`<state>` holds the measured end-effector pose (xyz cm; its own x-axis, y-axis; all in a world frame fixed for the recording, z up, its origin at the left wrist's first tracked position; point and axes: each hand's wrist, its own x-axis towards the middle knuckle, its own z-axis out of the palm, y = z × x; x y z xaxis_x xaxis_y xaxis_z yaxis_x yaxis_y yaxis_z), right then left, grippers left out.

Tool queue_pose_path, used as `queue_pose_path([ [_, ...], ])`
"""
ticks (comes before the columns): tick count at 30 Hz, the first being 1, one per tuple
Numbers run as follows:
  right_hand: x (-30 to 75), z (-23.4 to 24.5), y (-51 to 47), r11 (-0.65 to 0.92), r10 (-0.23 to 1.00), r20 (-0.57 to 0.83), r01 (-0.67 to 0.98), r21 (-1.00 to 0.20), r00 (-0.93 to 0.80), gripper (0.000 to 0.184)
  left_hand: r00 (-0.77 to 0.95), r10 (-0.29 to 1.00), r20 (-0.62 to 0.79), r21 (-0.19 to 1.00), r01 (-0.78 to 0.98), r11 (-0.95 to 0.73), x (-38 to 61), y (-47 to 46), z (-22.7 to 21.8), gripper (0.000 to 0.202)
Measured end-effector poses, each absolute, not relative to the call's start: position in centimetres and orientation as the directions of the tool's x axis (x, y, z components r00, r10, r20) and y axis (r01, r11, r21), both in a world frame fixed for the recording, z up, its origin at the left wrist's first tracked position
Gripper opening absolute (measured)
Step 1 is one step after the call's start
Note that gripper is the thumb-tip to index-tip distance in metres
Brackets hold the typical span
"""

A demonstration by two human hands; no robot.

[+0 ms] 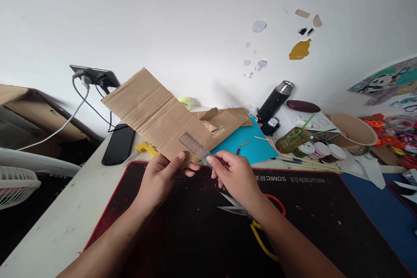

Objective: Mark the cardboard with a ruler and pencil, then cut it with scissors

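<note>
My left hand (163, 176) grips the near corner of a flat cardboard piece (146, 108), thumb on top and fingers beneath. The cardboard is held up at a tilt above the mat, with creases across it. Between thumb and fingers, my right hand (234, 171) pinches the end of a clear plastic ruler (192, 143), which lies against the lower right part of the cardboard. Below my right hand, scissors (239, 210) with red and yellow handles rest on the mat with their blades apart; my right forearm partly hides them.
A black desk mat (195, 234) with a red edge covers the table front. Behind it lie blue paper (260, 145) and more cardboard (233, 124). A black flask (275, 100) and small jars (321, 150) stand at right. A phone (119, 144) and a fan (18, 186) are at left.
</note>
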<state>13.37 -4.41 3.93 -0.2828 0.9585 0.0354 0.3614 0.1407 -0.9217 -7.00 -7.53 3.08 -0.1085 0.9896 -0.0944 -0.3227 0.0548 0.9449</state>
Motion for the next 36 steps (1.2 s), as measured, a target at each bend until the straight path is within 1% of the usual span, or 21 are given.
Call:
queue_pose_path([
  [8,13.37,3.97,-4.24,0.165,0.954,0.052,0.375,-0.912,-0.294,0.038,-0.107,0.989,-0.101,0.939,-0.339,0.060,-7.08,-7.55,3.03,0.047],
  [24,13.50,4.31,-4.15,0.125,0.949,-0.014,0.417,-0.900,-0.314,0.038,-0.115,0.990,-0.083,0.939,-0.341,0.039,-6.92,-7.61,3.09,0.047],
  [36,13.46,4.55,-4.14,0.126,0.950,-0.014,0.422,-0.898,-0.313,0.037,-0.122,0.989,-0.085,0.946,-0.323,0.042,-7.03,-7.62,2.96,0.048],
])
